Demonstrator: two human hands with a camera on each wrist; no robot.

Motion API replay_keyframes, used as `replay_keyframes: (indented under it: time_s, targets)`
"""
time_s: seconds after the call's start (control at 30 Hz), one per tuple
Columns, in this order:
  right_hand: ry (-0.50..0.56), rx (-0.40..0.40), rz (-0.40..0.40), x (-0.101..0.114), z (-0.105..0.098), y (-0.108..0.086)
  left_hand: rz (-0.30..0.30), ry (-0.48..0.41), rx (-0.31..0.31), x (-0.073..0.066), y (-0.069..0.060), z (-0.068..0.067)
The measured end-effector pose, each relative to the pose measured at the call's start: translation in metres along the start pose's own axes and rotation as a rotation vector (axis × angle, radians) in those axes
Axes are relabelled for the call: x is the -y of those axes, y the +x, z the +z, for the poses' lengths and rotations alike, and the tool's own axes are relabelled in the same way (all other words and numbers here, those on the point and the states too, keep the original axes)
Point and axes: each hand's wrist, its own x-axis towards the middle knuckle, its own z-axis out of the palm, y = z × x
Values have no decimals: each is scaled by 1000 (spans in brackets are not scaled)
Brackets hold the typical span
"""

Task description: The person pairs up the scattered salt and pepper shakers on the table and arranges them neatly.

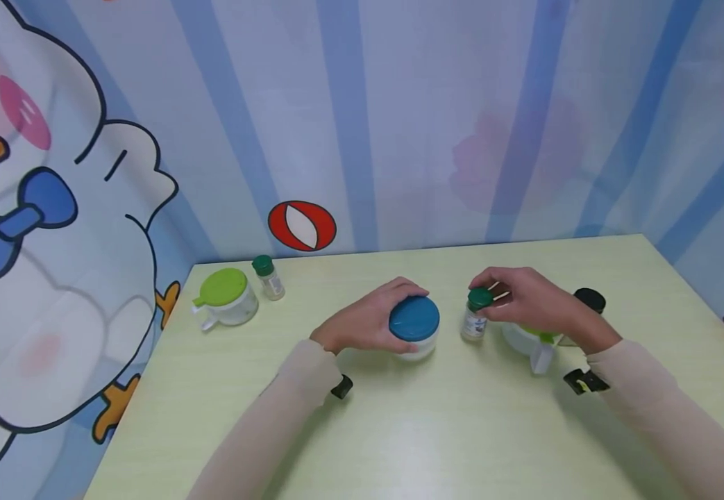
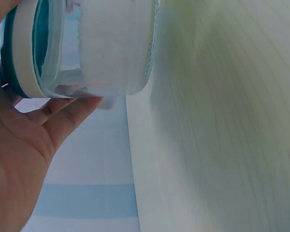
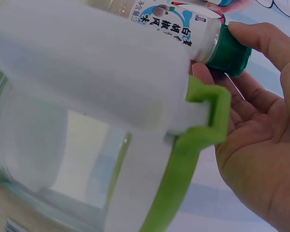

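Observation:
My left hand grips a round clear jar with a blue lid, fingers and thumb spread around its sides. In the left wrist view the jar shows white contents. With my right hand I pinch the green cap of a small spice bottle; its printed label shows in the right wrist view. Under my right wrist stands a clear pot with a green lid and a white handle, partly hidden by the hand. That pot's handle looms large in the right wrist view.
At the table's back left are another green-lidded pot and a second green-capped bottle. A black-capped container stands behind my right wrist. A printed curtain hangs along the back edge.

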Motion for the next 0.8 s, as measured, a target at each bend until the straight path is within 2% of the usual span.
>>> replay_keyframes:
  time_s: [0.2, 0.43, 0.8]
  targets:
    - [-23, 1, -13, -1, 1, 0, 18, -8, 13, -4, 12, 6]
    - [-46, 30, -20, 0, 0, 3, 8, -19, 28, -8, 24, 13]
    - [-69, 48, 10, 3, -1, 4, 5, -9, 62, -8, 37, 20]
